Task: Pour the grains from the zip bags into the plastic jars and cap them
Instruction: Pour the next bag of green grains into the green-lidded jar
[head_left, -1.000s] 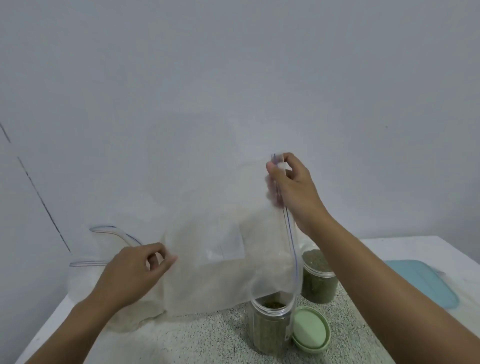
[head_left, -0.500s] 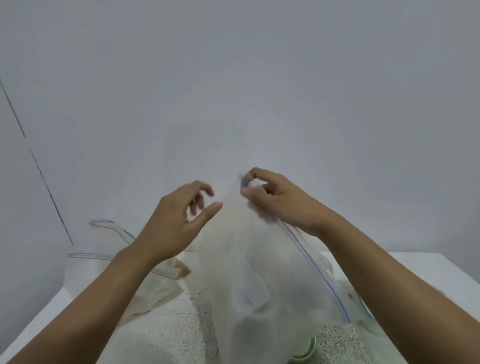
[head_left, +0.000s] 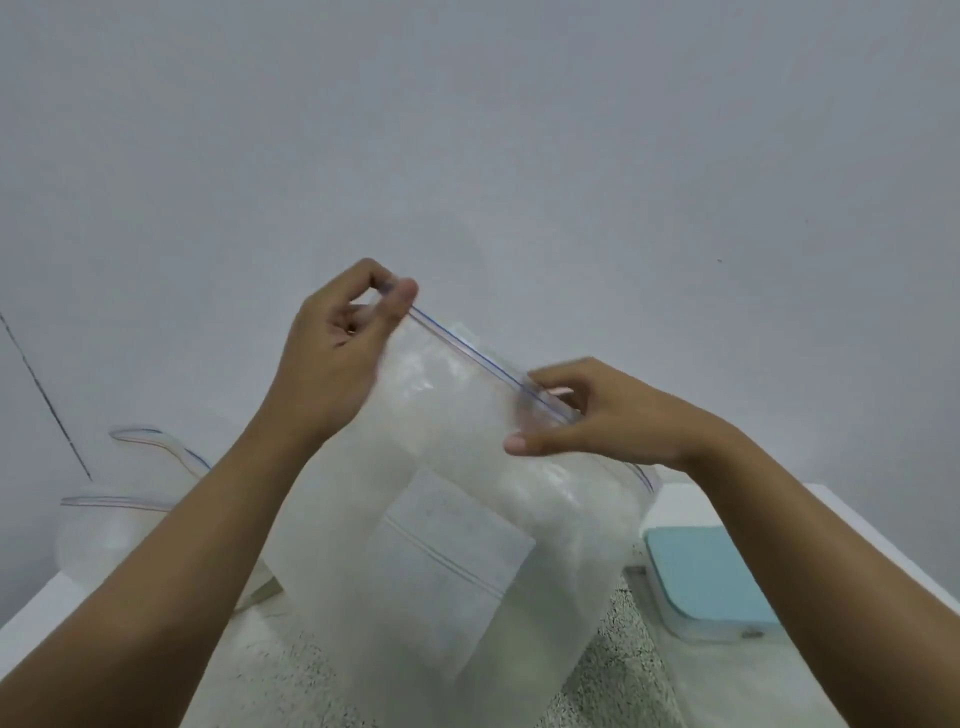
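Both hands have shifted along the zip strip since half a second ago: the left hand (head_left: 332, 358) is now pinching its upper end, and the right hand (head_left: 597, 415) is pinching its lower end, fingers (head_left: 402, 296) closed on the clear zip bag (head_left: 467, 545). It is hanging, seemingly empty, above the speckled bench (head_left: 291, 675). Other bags (head_left: 104, 540) are lying at left, a blue-lidded box (head_left: 711, 577) at right.
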